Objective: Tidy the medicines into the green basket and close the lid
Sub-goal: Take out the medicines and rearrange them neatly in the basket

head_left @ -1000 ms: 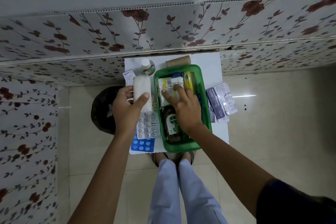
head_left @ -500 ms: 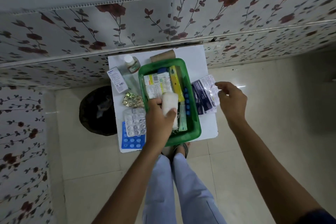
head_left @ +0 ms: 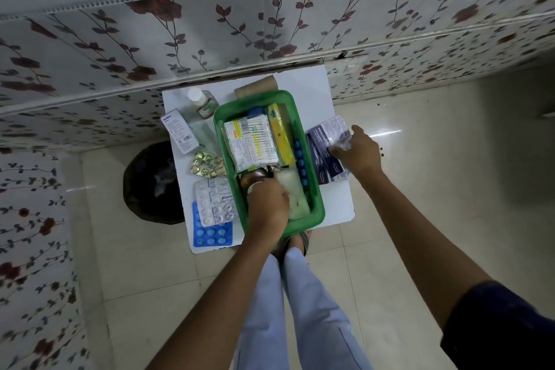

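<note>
My left hand (head_left: 267, 204) is down inside the green basket (head_left: 315, 189), fingers curled over the near end of the white gauze roll (head_left: 292, 192) lying along its right side; whether I have it pinched or am only pressing on it I cannot tell, since my knuckles hide the fingertips. The roll looks soft and light, so I judge it will squash rather than slip and needs only a loose hold round its middle. Beside it in the basket lie a brown bottle (head_left: 255, 179), mostly under my hand, a barcoded white packet (head_left: 250, 144), a yellow box (head_left: 279, 135) and a strip of blue tablets (head_left: 300, 159) against the right wall. My right hand (head_left: 357, 153) rests on the stack of dark blue sachets (head_left: 322, 150) on the table (head_left: 303, 81) just right of the basket, fingers spread and partly bent over their crinkly clear wrapper, not yet closed round them. These look thin, flat and slick, likely to fan apart, so I would pinch the whole stack at its near edge, thumb under. Left of the basket wait the silver blister strip (head_left: 214, 198) over a blue blister card (head_left: 210, 231), a gold foil strip (head_left: 207, 167), a white carton (head_left: 178, 134) and a small clear bottle (head_left: 202, 102); the foils are light and bendy, best lifted by an edge. I see no lid.
</note>
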Motion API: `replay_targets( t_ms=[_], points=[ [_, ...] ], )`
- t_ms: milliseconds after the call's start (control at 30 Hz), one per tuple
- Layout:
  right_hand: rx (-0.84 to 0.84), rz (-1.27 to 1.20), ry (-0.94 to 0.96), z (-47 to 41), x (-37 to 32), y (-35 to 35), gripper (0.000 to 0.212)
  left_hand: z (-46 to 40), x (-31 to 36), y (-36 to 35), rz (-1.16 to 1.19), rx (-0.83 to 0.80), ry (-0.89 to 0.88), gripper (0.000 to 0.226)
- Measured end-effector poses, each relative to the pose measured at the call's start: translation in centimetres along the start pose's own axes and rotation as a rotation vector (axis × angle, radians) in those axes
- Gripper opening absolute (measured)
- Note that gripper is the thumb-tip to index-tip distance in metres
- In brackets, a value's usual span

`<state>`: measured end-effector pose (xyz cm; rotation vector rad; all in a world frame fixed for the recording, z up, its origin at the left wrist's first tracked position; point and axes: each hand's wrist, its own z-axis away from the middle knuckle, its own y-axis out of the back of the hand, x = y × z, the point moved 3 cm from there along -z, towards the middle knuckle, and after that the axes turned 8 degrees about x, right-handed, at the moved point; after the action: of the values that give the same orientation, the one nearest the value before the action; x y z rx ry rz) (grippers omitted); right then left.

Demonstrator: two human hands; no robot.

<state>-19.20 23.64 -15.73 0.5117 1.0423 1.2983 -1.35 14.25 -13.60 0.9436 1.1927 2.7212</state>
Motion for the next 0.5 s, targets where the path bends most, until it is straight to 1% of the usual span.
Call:
replay_targets(
  t_ms=[67,133,233,300,367,467,500],
  points=[
    [-0.004,0.046,0.011,0.2,-0.5,-0.6,0.054,-0.4,0.4,0.2,-0.022,-0.051,0.002,0.025],
    [-0.003,0.059,-0.023,0.6,-0.6,-1.1,0.057,-0.7,0.5,0.8,-0.008,-0.07,0.017,0.027],
    [0.001,0.066,-0.057,1.4,-0.4,-1.6,0.065,-0.8,0.7,2.3,0.034,-0.012,0.02,0.026],
    [0.037,0.052,-0.068,2.1,-0.3,-1.6,0.066,-0.7,1.0,3.3,0.1,0.051,0.031,0.022],
    [0.073,0.004,-0.076,2.9,-0.4,-1.4,0.056,-0.6,1.2,4.0,0.2,0.095,0.044,0.018],
    [0.088,-0.096,-0.052,4.0,-0.8,-0.1,0.024,-0.3,1.7,4.6,0.334,0.112,0.014,0.015],
    [0.094,-0.152,-0.059,4.4,-0.9,0.6,0.018,-0.1,2.0,4.8,0.374,0.125,0.001,0.015]
  ],
)
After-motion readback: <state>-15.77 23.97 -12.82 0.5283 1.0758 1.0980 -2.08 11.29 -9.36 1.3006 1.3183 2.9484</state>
